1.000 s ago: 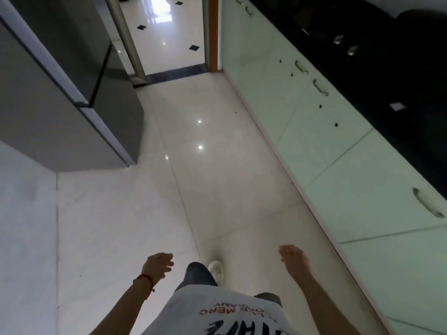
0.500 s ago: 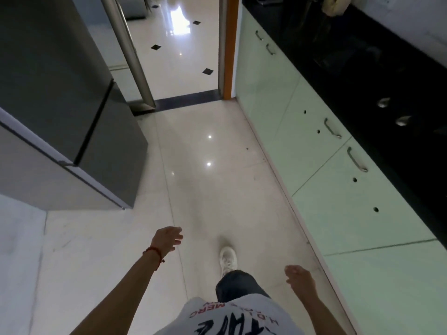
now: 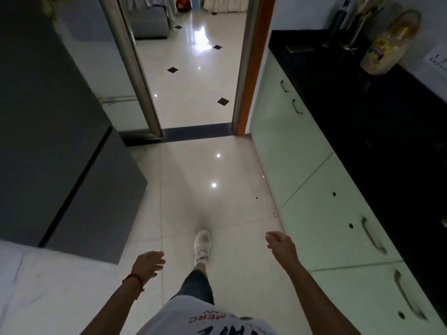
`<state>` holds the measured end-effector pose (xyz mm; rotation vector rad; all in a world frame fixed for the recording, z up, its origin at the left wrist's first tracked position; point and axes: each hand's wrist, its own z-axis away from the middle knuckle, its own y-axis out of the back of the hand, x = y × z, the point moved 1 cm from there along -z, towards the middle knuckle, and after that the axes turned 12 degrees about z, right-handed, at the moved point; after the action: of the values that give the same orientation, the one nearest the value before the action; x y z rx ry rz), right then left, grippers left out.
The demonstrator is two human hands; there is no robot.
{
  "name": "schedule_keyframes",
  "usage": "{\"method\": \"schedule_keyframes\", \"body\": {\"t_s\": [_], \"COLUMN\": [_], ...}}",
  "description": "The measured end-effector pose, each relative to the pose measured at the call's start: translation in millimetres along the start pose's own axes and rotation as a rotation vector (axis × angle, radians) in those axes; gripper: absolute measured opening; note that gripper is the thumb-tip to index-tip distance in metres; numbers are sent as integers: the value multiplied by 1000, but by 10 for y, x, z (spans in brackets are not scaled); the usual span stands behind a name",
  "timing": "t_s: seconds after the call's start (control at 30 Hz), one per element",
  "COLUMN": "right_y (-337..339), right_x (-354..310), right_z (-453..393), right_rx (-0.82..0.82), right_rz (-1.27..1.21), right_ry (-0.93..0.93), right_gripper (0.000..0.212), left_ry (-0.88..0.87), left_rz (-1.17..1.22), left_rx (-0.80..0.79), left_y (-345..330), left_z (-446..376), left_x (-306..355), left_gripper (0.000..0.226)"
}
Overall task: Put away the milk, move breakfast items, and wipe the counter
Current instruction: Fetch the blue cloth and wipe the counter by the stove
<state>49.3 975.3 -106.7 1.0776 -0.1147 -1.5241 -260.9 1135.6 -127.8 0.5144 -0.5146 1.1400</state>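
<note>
Both hands, left hand [image 3: 149, 262] and right hand [image 3: 280, 244], are carried empty with loosely curled fingers; the counter [image 3: 377, 131] (milk not visible) lies rightward, nearer the right hand.

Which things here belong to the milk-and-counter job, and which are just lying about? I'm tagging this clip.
Belongs to the job:
- black counter
- grey fridge
- left hand and right hand, both holding nothing

Just lying about:
- clear bottle with yellow label
- flat dark item at the counter's far end
- green cabinet doors
</note>
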Motion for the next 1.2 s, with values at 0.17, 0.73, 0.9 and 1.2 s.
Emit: {"method": "schedule_keyframes", "body": {"t_s": [0.17,0.73,0.9,1.2], "right_y": [126,1118,1723,2946], "right_x": [-653,-1506,-1794,-2081], "right_z": [-810,-2624,-3144,-3789], "right_rx": [20,172,234,543], "right_rz": [-30,-286,-410,-638], "right_ry": [-66,-287,-258,-155], "right_gripper": [18,11,14,9], "left_ry": [26,-237,-266,-691], "left_rz": [-26,-337,-479,-695], "left_rx": [-28,-385,-446,-666], "left_y": [-287,-2914,-3675,-5229], "left_z": [-771,-2352,-2432,-2232], "left_x": [970,4258,4655,5598], "left_gripper": [30,24,28,26]}}
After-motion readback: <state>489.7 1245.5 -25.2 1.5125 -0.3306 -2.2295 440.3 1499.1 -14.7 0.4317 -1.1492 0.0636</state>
